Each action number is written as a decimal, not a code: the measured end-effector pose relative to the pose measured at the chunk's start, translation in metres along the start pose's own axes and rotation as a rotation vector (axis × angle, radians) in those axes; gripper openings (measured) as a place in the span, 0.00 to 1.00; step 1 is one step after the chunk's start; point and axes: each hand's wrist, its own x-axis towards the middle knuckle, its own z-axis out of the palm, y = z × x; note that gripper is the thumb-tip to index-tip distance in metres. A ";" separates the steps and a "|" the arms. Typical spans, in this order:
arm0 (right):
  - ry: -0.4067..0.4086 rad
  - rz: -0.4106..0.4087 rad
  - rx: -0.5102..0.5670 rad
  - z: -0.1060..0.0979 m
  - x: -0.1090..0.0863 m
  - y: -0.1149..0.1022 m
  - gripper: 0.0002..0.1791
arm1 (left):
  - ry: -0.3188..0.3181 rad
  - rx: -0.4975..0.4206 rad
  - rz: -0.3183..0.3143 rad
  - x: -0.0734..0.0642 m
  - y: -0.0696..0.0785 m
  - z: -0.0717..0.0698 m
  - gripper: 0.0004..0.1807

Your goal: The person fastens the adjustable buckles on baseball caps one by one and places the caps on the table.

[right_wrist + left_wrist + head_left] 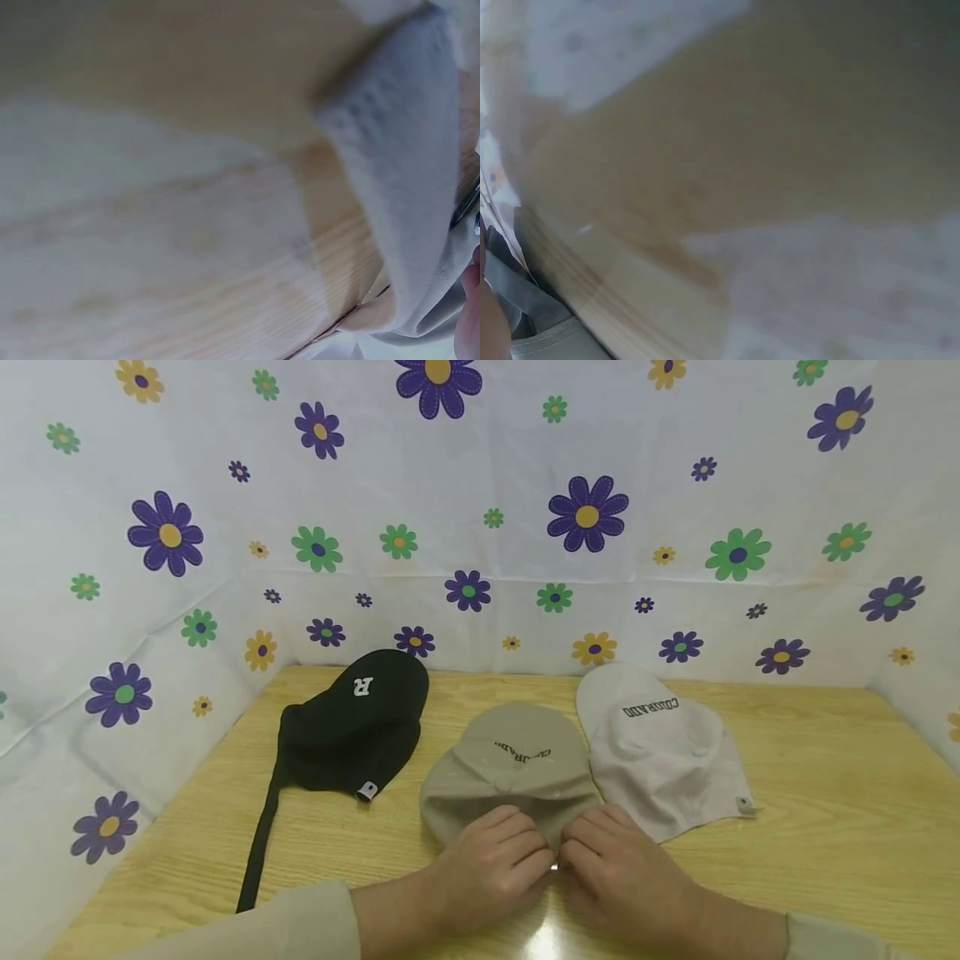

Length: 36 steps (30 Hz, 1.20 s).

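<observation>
Tan cap [510, 770] is lying on the wooden table [832, 777], brim pointing away from the person, back edge meeting the grip; its brim-to-back axis is running toward the gap between the hands. The left hand [489, 864] and right hand [626, 867] are gripping that near edge with curled fingers, apparently pinching it side by side; neither is clearly nearer. A small bright bit [554, 866] is showing between them. Left of the tan cap, a black cap [352, 727] is lying, its long strap [262, 839] trailing toward the person; just right of the tan cap, a pale cap [663, 756] is lying. Beyond the tan cap, a flowered cloth [495, 460] is hanging. Thumbs and fastening are hiding behind the fingers, unreadable. Both wrist views are showing mostly blur; grey cloth [559, 341] is being cut off at the left one's corner, a pale flap [401, 165] is blurring in the right one.
</observation>
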 end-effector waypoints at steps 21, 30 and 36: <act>-0.029 0.063 -0.013 -0.003 -0.001 -0.001 0.08 | 0.002 0.007 -0.009 -0.001 0.000 0.000 0.03; -0.015 0.074 -0.033 -0.003 0.000 0.000 0.11 | 0.003 -0.004 -0.009 0.000 -0.001 -0.001 0.03; -0.026 0.104 -0.032 -0.003 0.001 -0.002 0.08 | -0.010 0.001 -0.001 0.001 -0.001 -0.002 0.08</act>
